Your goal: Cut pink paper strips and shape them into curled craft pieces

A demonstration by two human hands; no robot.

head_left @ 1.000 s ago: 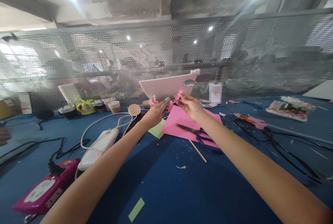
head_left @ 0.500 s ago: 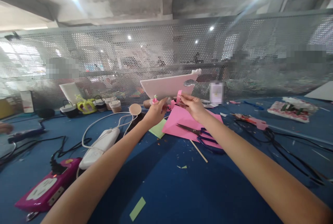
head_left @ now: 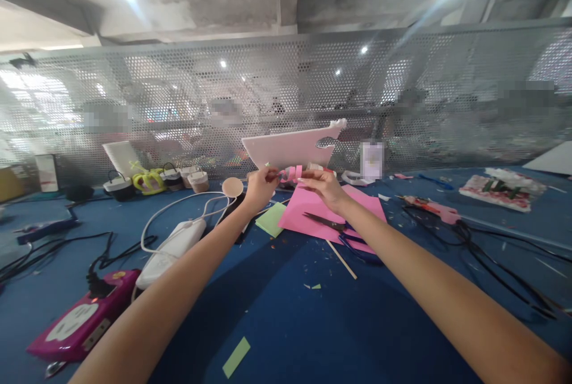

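Note:
Above the far end of a pink paper sheet [head_left: 299, 214], both hands meet at a small piece with a pink paper strip [head_left: 292, 174] wound round it. My left hand [head_left: 259, 189] pinches its left end, where something greyish shows. On the right side, my right hand [head_left: 327, 189] has its fingers closed on the pink strip. What lies under the strip is too small to make out. Dark-bladed scissors [head_left: 328, 221] with blue handles rest on the pink sheet. Green paper squares [head_left: 270, 221] lie to its left, and a thin wooden stick [head_left: 342, 260] is in front.
A white foam board [head_left: 286, 149] leans at the back before a perforated metal screen. On the left are a white power strip [head_left: 172, 250] with cables and a magenta socket box [head_left: 83, 315]. A pink-handled glue gun [head_left: 431, 208] and black cables lie right.
My right hand has come lower and slightly left, bringing the raised pink strip down round the piece. My left hand has turned, and its fingers now grip the left end.

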